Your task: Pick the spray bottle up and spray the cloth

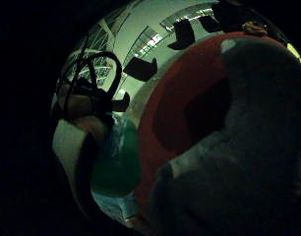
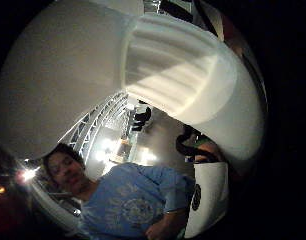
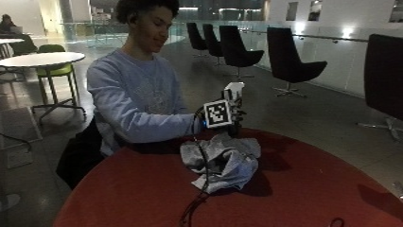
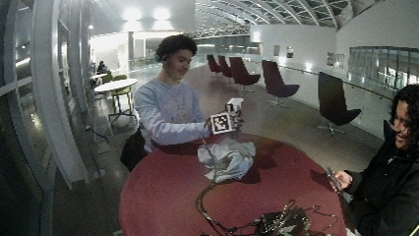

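Gloved right hand (image 3: 228,113) grips white spray bottle (image 3: 233,90) upright above grey cloth (image 3: 222,158) on red surface (image 3: 302,189). Risk: nozzle aimed off, spray misses cloth.

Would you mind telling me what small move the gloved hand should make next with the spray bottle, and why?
Probably tip the nozzle down toward the cloth and squeeze the trigger. The right hand already holds the spray bottle upright above the red table, and the grey cloth lies crumpled just below and in front of it, so only aiming and spraying appear to remain.
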